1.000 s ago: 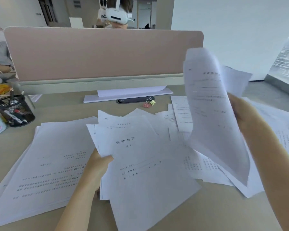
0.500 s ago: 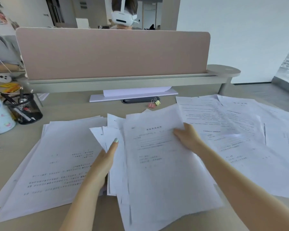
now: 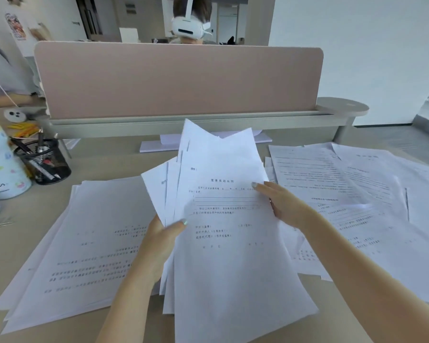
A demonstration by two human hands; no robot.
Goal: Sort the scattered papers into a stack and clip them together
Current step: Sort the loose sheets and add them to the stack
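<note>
A loose, fanned bundle of white printed sheets (image 3: 223, 231) is lifted off the desk at the centre, its top tilted away from me. My left hand (image 3: 162, 240) grips its left edge, thumb on top. My right hand (image 3: 280, 206) holds the right edge, thumb lying across the top sheet. Another pile of printed papers (image 3: 84, 251) lies flat on the left of the desk. More scattered sheets (image 3: 357, 199) overlap on the right. The raised bundle hides the clips at the back of the desk.
A pink divider panel (image 3: 178, 78) closes off the back of the desk (image 3: 30, 206). At the left stand a black mesh pen holder (image 3: 44, 162) and a patterned white cup (image 3: 0, 167). A flat white stack (image 3: 156, 146) lies under the divider. A person with a white headset sits beyond.
The sheet in my right hand came down onto the centre bundle. Both hands then lifted that bundle off the desk and tilted it up, and it now covers the clips.
</note>
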